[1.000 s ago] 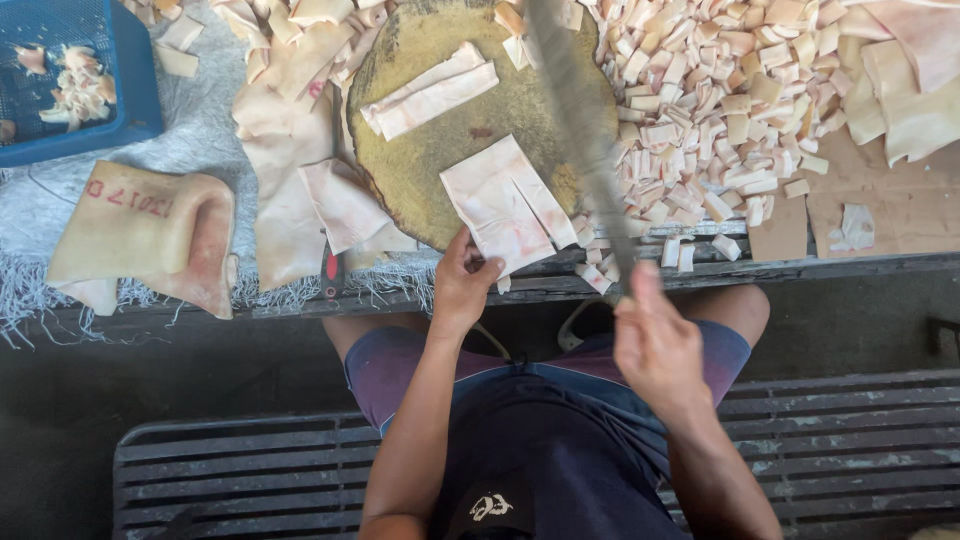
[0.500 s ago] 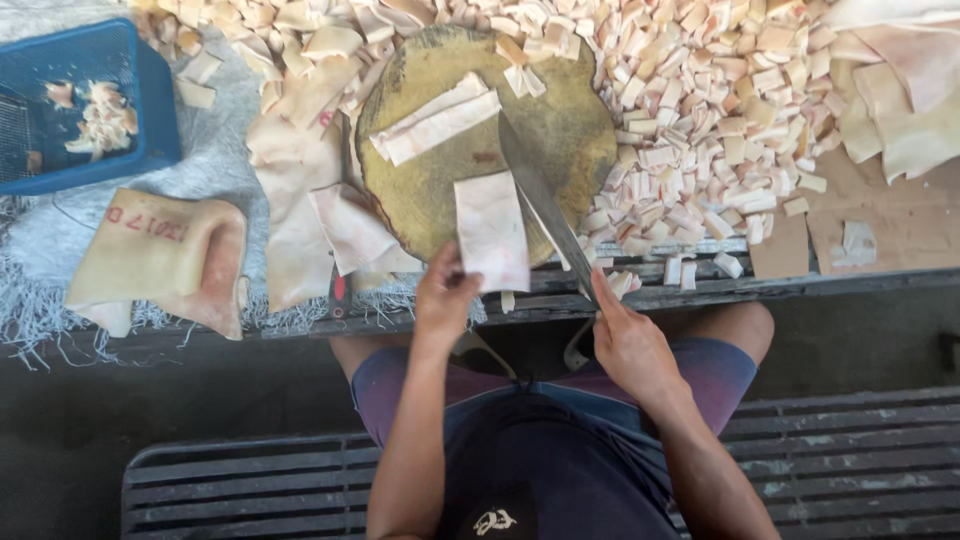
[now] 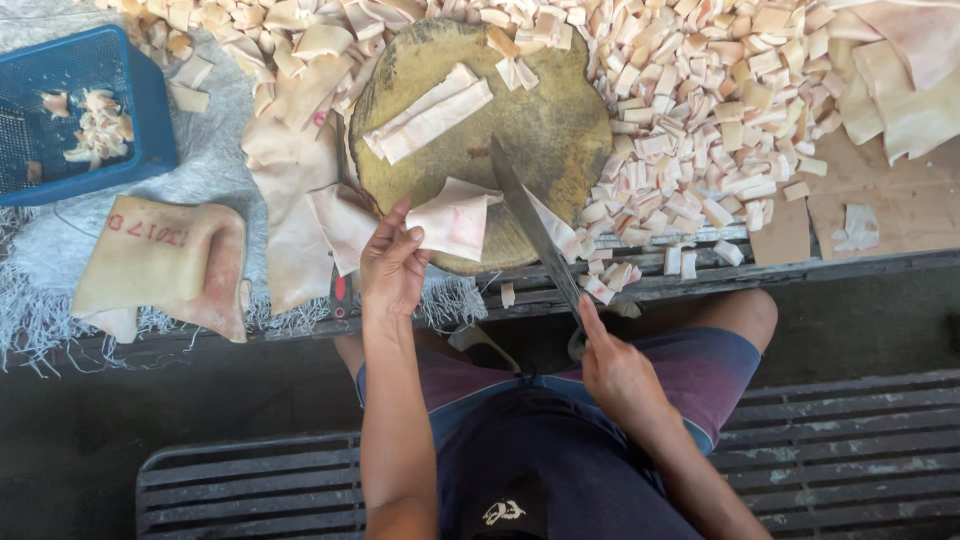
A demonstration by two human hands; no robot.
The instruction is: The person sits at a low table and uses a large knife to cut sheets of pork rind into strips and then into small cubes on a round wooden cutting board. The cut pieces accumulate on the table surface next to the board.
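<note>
Since half a second ago the long knife (image 3: 530,232) has swung down, its blade now lying across the near edge of the round wooden chopping block (image 3: 540,120) and over the pale slab of pork skin (image 3: 455,218), which has shifted a little toward the block's near rim. Nearest the camera, the right hand (image 3: 618,375) sits below the block's near edge, over the person's shorts, fingers curled tight around the knife handle with the forefinger stretched along it. Just beyond, at the block's near-left rim, the left hand (image 3: 392,268) presses on the slab's corner, fingers together and bent, fingertips touching the skin. The slab lies on the block's near side, partly overhanging its rim, with the blade resting along its right side. Further in, on the block's left-centre, two long strips (image 3: 428,112) lie side by side, tilted. Left of the block, larger uncut sheets of skin (image 3: 160,262) drape over a frayed cloth, and beyond them stands a blue plastic basket (image 3: 130,110) with a few scraps in it. Right of the block and past its far rim, a broad heap of small cut pieces (image 3: 720,100) spreads across the bench.
</note>
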